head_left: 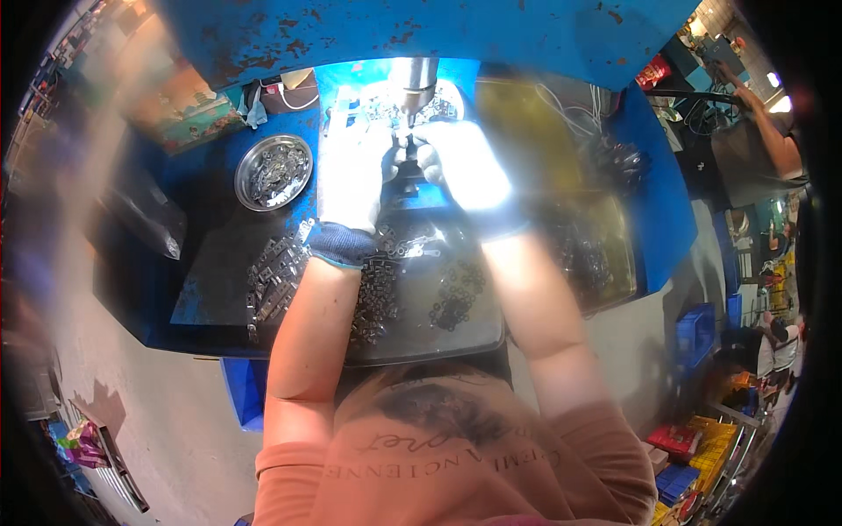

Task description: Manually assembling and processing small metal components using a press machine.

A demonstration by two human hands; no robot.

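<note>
Under the metal spindle [415, 77] of a blue machine, both my hands are brought close together in white gloves, washed out by a bright lamp. My left hand [355, 171] has its fingers closed, just left of the spindle's lower end. Facing it from the right, my right hand [469, 167] is closed too, thumb and fingertips pinched. Whatever lies between the fingertips is small and lost in glare. Beneath my wrists, a dark tray [421, 346] carries small metal pieces [377, 294] and dark rings [456, 298]. Flat metal brackets [274, 276] are heaped left of my left forearm.
A round steel bowl [239, 186] with metal bits stands to the left. Behind the spindle sits another pile of small parts [443, 103]. The machine's blue guard [421, 31] spans the top. At right are a yellowish panel [526, 131] and another person's arm [767, 131].
</note>
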